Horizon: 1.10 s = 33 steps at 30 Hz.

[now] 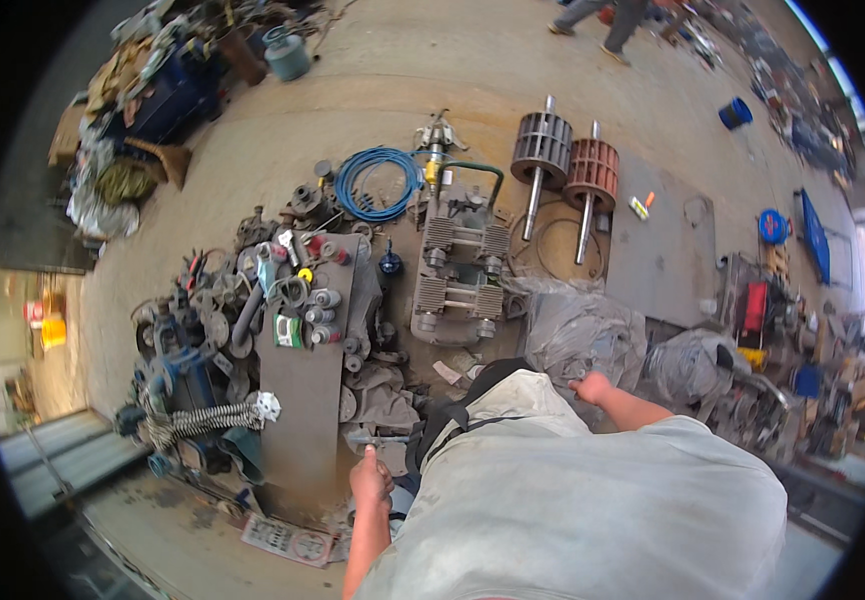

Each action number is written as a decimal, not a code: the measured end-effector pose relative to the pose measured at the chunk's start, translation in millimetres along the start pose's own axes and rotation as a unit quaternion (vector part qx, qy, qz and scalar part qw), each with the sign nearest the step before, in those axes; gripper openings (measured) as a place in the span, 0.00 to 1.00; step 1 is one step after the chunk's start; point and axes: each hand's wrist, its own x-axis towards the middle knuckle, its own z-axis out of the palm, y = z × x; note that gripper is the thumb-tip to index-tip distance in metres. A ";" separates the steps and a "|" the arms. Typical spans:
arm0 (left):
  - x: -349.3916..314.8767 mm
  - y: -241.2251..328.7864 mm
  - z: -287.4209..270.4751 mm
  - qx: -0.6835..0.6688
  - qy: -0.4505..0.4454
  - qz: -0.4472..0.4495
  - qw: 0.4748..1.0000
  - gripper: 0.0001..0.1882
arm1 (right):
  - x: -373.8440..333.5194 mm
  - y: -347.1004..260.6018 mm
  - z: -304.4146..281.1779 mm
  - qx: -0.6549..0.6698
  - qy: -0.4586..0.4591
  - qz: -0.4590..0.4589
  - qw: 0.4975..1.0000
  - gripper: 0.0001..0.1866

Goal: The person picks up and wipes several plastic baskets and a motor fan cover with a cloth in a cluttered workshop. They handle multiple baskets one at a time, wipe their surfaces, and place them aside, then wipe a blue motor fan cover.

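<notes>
My left hand (371, 482) is closed, low beside the near end of a long grey plate (298, 400). A thin grey metal piece (381, 439) shows just past its fingertips; whether the fingers hold it cannot be made out. My right hand (596, 388) is closed too, on the right of my body, in front of a bundle wrapped in clear plastic (588, 335). What its curled fingers hold, if anything, is hidden. Straight ahead on the floor stands a grey machine with ribbed cylinders (461, 250) and a dark green tube handle.
Spray cans (325, 316) and small parts crowd the plate's far end. Left of it lie a ribbed hose (203, 420) and greasy machine parts. A blue hose coil (378, 184) and two finned rotors (541, 150) rest farther off. A person's legs (613, 28) appear at the top.
</notes>
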 end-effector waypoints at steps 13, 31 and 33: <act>55.8 59.1 49.6 0.140 -0.112 -0.039 0.983 0.18 | -68.7 26.5 53.6 0.096 0.101 0.071 0.988 0.29; 48.6 126.2 169.1 0.207 -0.231 -0.077 0.947 0.06 | -23.2 105.7 115.3 0.331 0.144 0.186 0.914 0.19; 43.7 132.7 196.0 0.187 -0.260 -0.078 0.944 0.05 | -16.0 118.6 129.2 0.345 0.139 0.216 0.903 0.18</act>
